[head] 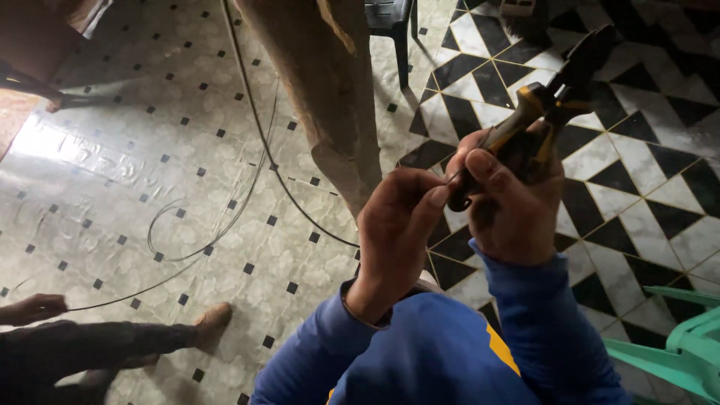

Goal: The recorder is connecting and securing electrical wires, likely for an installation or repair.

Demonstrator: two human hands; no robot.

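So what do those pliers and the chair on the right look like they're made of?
The pliers look like dark, dull metal at the head, with handles in yellow and black, probably rubber or plastic sleeves; the right hand holds them. The green chair looks like moulded plastic: one even colour, smooth, with ribbed edges.

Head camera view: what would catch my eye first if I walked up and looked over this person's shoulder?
First, the pliers with yellow-and-black handles, gripped in the right hand at upper right, while the left hand pinches something thin at the handle ends. Next, the thin black wire that runs and loops across the pale tiled floor at left. At lower left, another person's hand holds that wire.
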